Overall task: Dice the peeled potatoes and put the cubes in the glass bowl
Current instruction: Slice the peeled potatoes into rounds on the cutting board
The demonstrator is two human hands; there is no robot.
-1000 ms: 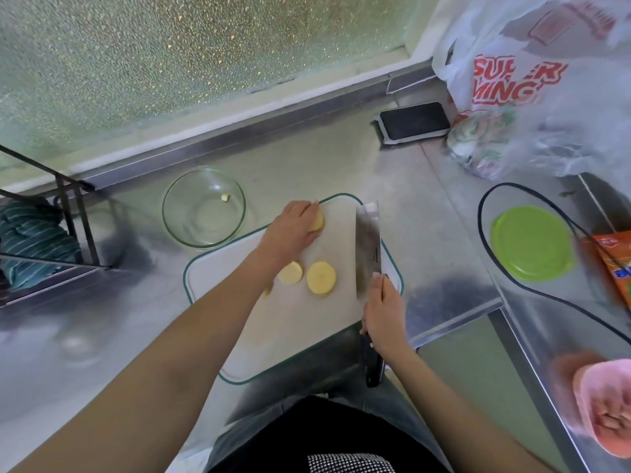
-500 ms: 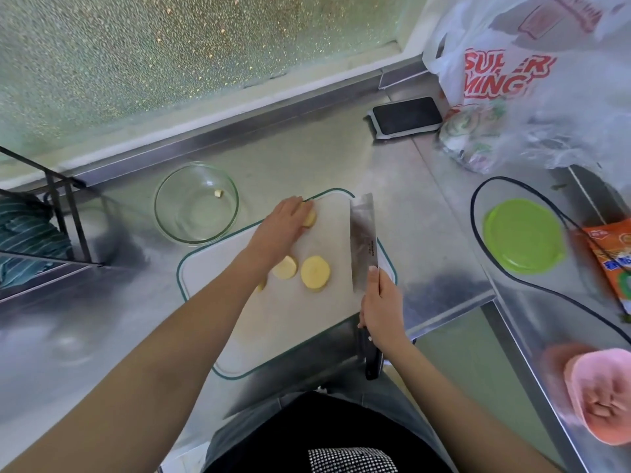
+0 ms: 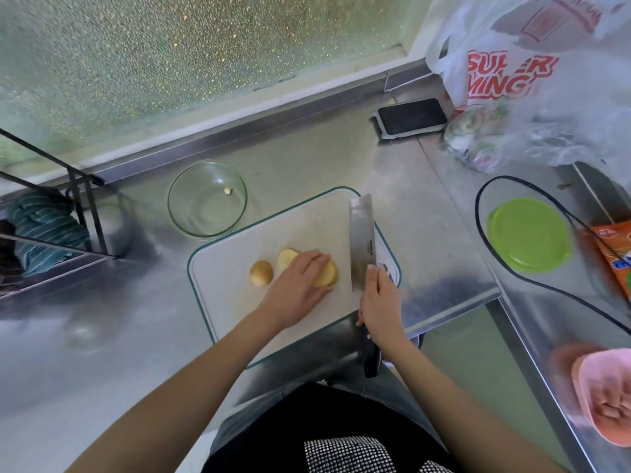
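Observation:
On the white cutting board point(image 3: 225, 285) lie three potato pieces: an end piece point(image 3: 261, 273), a slice point(image 3: 286, 257), and a thicker slice point(image 3: 327, 275). My left hand point(image 3: 296, 285) rests with flat fingers on the thicker slice. My right hand point(image 3: 379, 303) grips the black handle of a cleaver point(image 3: 362, 242), forefinger on the blade's spine, the blade standing edge-down on the board just right of that slice. The glass bowl point(image 3: 207, 199) sits behind the board's left corner with one small potato bit point(image 3: 228, 190) inside.
A black wire rack with a striped cloth point(image 3: 44, 227) stands at the left. A phone point(image 3: 412, 117) and plastic shopping bags point(image 3: 532, 83) lie at the back right. A green lid point(image 3: 528, 233), an orange packet point(image 3: 616, 254) and a pink item point(image 3: 606, 397) lie at the right.
My left hand has come from the board's far side back toward me and now lies on the thicker slice. An end piece has come into sight. The cleaver stays put.

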